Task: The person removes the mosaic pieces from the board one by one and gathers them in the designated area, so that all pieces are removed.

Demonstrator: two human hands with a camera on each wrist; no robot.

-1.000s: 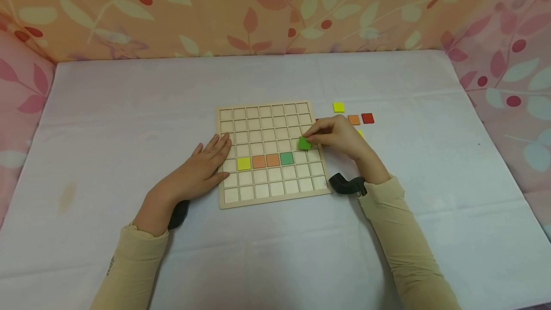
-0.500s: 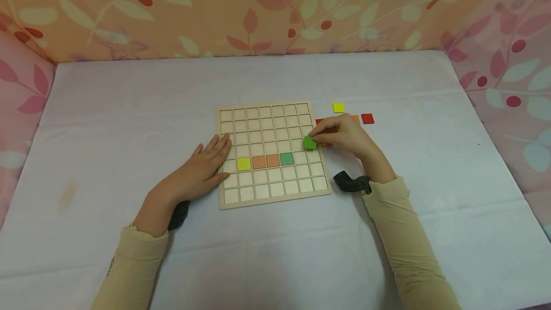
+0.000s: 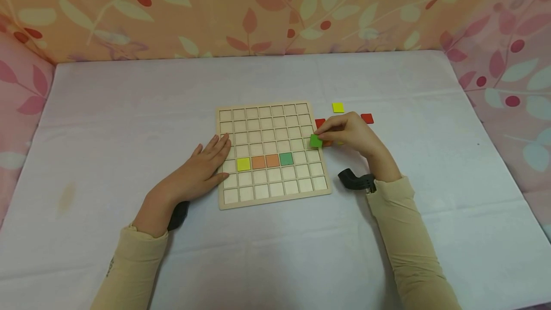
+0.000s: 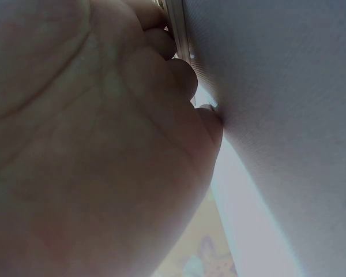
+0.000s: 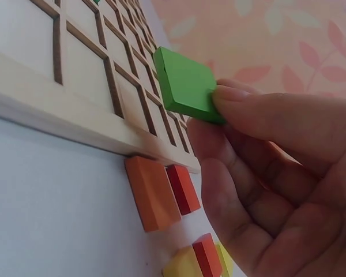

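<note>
My right hand pinches a bright green square tile between thumb and fingers, above the right rim of the wooden grid board. In the right wrist view the green tile is tilted and apart from the board. My left hand rests with spread fingers on the board's left edge. One row of the grid bears a yellow tile, two orange tiles and a blue-green tile side by side. The left wrist view shows mostly the palm.
Loose tiles lie right of the board: a yellow tile, a red tile, another red tile and an orange tile. My right hand partly hides this group. Behind the white-covered table stands a leaf-patterned backdrop.
My right hand has moved to the right with the green tile, from over the grid cells to the board's right rim. The left hand has stayed in place.
</note>
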